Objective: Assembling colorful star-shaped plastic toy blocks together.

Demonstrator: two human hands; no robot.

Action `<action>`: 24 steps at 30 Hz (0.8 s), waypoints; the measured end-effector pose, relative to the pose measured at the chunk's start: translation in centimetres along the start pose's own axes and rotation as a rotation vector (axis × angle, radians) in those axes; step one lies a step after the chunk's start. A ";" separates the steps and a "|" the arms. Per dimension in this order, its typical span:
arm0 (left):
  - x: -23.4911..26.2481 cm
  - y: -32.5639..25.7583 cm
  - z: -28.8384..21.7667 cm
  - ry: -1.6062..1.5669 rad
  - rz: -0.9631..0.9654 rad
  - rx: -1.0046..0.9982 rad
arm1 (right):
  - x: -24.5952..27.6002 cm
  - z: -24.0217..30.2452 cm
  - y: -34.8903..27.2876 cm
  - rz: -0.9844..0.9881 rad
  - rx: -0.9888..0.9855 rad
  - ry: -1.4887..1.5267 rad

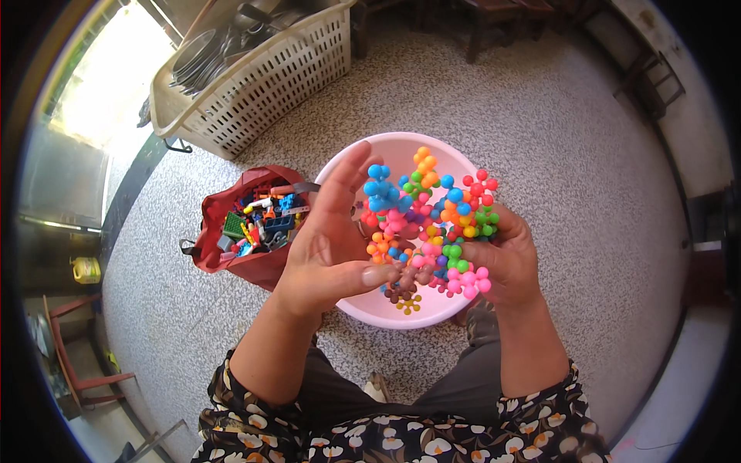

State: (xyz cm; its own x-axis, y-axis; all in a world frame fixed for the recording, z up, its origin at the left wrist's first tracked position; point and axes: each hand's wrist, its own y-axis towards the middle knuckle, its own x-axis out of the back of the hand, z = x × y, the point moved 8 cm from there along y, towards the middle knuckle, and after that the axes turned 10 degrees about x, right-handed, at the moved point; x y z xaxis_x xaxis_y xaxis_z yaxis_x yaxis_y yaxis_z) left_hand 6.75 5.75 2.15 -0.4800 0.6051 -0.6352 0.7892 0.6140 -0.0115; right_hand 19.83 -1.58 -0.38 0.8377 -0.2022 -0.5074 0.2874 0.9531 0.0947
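Observation:
A cluster of joined knobbly plastic pieces [432, 220] in blue, pink, orange, green and red hangs over a pink bowl [351, 158] on the speckled floor. My right hand [505, 258] grips the cluster from its right and underside. My left hand [332, 243] is at its left side, fingers straight and spread upward, thumb pressed against the lower pieces. A brown piece and a yellow piece [409, 303] lie in the bowl below.
A red bag [224, 255] full of mixed building bricks lies on the floor left of the bowl. A cream lattice basket [270, 85] holding dishes stands at the back left. Dark furniture legs [478, 31] stand at the far edge.

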 end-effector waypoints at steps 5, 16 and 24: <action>-0.5 -0.2 -0.2 -0.161 -0.001 -0.031 | -0.8 0.3 0.0 0.013 0.017 0.033; -0.1 -1.0 -0.2 0.691 -0.032 -0.260 | -2.2 1.0 0.0 -0.026 0.272 -0.200; 1.2 -1.2 1.8 0.107 -0.145 0.142 | -5.1 2.5 -0.3 0.212 0.263 -0.534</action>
State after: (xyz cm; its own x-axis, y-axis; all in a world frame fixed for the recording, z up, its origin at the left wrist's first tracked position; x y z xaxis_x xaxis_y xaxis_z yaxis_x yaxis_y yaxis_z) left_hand 5.97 4.84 0.01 -0.6244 0.5707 -0.5333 0.7512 0.6258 -0.2099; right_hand 16.63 -1.42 4.31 0.9858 -0.1639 0.0370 0.1370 0.9115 0.3878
